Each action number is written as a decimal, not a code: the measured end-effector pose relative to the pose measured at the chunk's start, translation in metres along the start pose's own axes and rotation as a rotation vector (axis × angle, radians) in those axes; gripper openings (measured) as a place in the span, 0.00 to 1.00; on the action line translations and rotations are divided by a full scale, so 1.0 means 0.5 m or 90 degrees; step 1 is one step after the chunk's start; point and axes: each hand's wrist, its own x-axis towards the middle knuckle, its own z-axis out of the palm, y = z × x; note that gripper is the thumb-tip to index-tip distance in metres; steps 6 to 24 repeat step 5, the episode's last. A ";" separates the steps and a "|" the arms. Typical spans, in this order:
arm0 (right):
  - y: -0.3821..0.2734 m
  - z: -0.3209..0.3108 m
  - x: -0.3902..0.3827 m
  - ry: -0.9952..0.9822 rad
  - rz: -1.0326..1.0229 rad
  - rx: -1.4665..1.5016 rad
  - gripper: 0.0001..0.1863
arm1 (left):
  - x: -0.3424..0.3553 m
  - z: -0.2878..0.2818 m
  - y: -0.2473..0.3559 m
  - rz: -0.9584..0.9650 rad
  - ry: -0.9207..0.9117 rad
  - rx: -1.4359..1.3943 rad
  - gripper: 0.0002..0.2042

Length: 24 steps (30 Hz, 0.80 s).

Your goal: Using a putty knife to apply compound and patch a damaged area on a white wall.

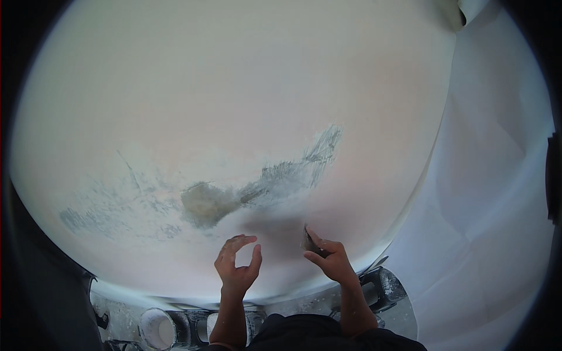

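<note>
A large, smooth off-white panel (pixel 263 88) fills most of the view. Across its near part runs a rough, scuffed grey patch (pixel 287 175), with a brownish-grey spot (pixel 208 203) toward its left. My left hand (pixel 236 263) is over the panel's near part, thumb and fingers curved apart with nothing between them. To its right, my right hand (pixel 331 257) pinches a thin, dark, flat piece (pixel 310 243) between thumb and fingers; its exact kind cannot be made out. Both hands are on the near side of the scuffed patch, and a soft shadow lies beyond them.
White sheeting (pixel 492 175) hangs in folds along the right side. Below the panel's near edge stand a round white container (pixel 158 327) and a dark, dust-smeared object (pixel 389 286) on a grey, spattered floor. Dark material (pixel 47 281) lies at the lower left.
</note>
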 end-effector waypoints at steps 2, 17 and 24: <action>-0.004 0.006 -0.006 -0.024 0.030 -0.026 0.34 | -0.020 0.005 0.003 -0.062 -0.076 -0.073 0.16; -0.011 0.022 -0.020 -0.037 -0.082 -0.077 0.32 | -0.034 0.011 0.021 -0.297 -0.216 -0.288 0.22; -0.011 0.022 -0.020 -0.037 -0.082 -0.077 0.32 | -0.034 0.011 0.021 -0.297 -0.216 -0.288 0.22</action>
